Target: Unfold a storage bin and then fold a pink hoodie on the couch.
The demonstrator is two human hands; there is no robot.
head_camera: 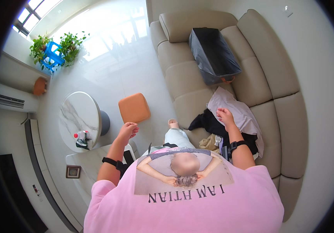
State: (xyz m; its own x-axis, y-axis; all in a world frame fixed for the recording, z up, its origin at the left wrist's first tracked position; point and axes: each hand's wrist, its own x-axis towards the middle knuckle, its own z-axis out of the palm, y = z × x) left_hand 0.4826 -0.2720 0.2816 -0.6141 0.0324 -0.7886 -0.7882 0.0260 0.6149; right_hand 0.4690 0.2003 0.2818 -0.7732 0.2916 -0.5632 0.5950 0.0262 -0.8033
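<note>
My left hand (128, 132) hangs in the air beside an orange square stool (134, 107), empty, with loosely curled fingers. On the other side, my right hand (225, 117) is over a pile of clothes on the sofa, also with bent fingers and nothing seen in it. The pile has a pale lilac garment (236, 112), a black garment (206, 121) and a beige cloth (209, 143). Whether the right hand touches the lilac garment is unclear. Farther along the seat stands an open-topped dark grey storage bin (213, 55) with an orange-brown handle (228, 79).
The beige sofa (181, 75) runs along the right. At left are a round marble-patterned table (76, 113) with a red-capped bottle (82, 134), and a second table (92, 158) bearing a small framed item (73, 171). Potted plants (69, 48) flank a blue plastic stool (52, 55).
</note>
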